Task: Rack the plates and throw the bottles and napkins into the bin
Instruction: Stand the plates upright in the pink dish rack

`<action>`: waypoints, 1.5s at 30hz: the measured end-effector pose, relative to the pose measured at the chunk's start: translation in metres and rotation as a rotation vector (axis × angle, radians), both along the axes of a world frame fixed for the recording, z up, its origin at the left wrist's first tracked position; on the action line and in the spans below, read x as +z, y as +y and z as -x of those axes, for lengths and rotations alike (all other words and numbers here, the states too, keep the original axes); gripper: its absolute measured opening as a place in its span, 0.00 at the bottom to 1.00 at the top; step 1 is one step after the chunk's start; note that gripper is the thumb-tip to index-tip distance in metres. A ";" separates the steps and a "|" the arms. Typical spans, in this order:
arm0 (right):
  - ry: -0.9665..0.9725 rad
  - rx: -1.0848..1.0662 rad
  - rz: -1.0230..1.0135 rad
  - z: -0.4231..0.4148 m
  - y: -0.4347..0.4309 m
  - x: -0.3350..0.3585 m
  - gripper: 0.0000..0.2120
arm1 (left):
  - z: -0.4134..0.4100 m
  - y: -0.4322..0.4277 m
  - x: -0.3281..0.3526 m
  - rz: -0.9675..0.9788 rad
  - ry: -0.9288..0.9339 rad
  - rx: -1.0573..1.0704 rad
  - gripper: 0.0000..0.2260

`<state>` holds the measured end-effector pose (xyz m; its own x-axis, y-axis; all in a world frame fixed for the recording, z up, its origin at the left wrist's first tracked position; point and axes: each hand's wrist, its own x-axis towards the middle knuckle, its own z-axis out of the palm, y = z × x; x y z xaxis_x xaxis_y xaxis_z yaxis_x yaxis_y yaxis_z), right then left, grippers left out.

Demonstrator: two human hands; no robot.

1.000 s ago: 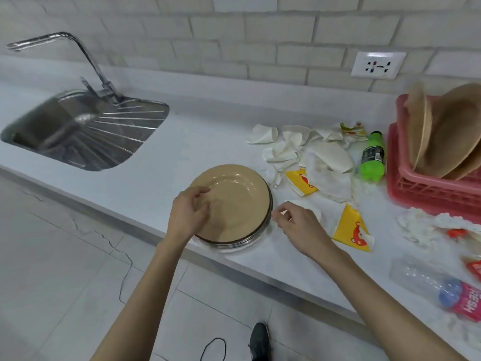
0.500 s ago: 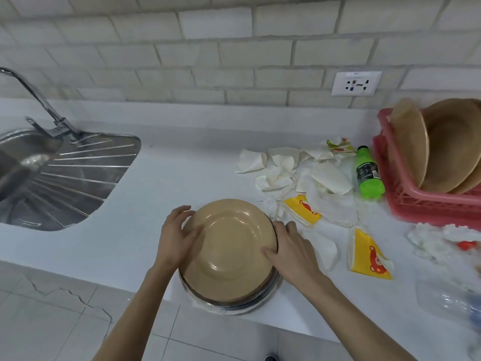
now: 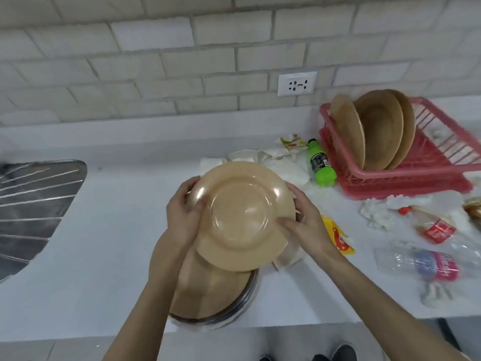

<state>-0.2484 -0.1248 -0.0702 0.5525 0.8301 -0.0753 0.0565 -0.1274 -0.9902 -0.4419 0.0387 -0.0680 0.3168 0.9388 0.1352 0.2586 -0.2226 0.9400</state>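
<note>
Our left hand (image 3: 183,217) and right hand (image 3: 307,225) grip a tan plate (image 3: 242,217) by opposite rims, thumbs on its face, and it is tilted towards us. It hangs just above a stack (image 3: 208,295) of tan dishes at the front edge of the white worktop (image 3: 117,230). Behind lie crumpled napkins (image 3: 281,162) and a green bottle (image 3: 321,162) on its side, just beside a pink rack (image 3: 416,178) holding upright plates (image 3: 377,131). Clear bottles (image 3: 426,264) lie to the right; a sink (image 3: 31,204) sits far left
</note>
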 end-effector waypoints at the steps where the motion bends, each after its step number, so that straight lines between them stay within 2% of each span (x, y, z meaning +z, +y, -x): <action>1: 0.006 -0.043 -0.025 -0.006 -0.005 0.005 0.40 | -0.016 -0.003 0.002 -0.005 -0.018 -0.009 0.17; 5: 0.047 -0.210 -0.117 -0.032 -0.032 0.029 0.39 | -0.076 -0.021 0.010 0.036 -0.115 -0.057 0.18; 11: -0.071 -0.285 -0.149 -0.075 -0.077 0.057 0.38 | -0.144 -0.058 0.010 0.101 -0.203 -0.156 0.20; 14: -0.137 -0.316 -0.120 -0.102 -0.099 0.074 0.39 | -0.172 -0.082 0.004 0.112 -0.199 -0.225 0.21; 19: -0.240 -0.348 -0.087 -0.165 -0.132 0.114 0.34 | -0.217 -0.128 -0.005 0.191 -0.178 -0.415 0.23; 27: -0.452 -0.230 0.147 -0.249 -0.180 0.166 0.35 | -0.282 -0.198 -0.014 0.276 -0.166 -0.568 0.27; 30: -0.470 -0.199 0.190 -0.283 -0.188 0.177 0.34 | -0.310 -0.218 -0.013 0.232 -0.132 -0.572 0.28; 35: -0.519 -0.221 0.228 -0.349 -0.185 0.186 0.33 | -0.360 -0.236 -0.008 0.047 -0.031 -0.531 0.20; 41: -0.693 -0.158 0.248 -0.392 -0.145 0.190 0.32 | -0.394 -0.242 -0.010 -0.286 0.290 -0.446 0.23; 45: -0.783 -0.088 0.261 -0.400 -0.106 0.181 0.34 | -0.401 -0.241 -0.013 -0.297 0.402 -0.388 0.25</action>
<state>0.1512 -0.2310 0.1107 0.5870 0.7907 0.1740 0.6962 -0.3833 -0.6070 -0.0414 -0.2026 -0.0809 0.7071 0.6858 0.1722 0.4263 -0.6077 0.6700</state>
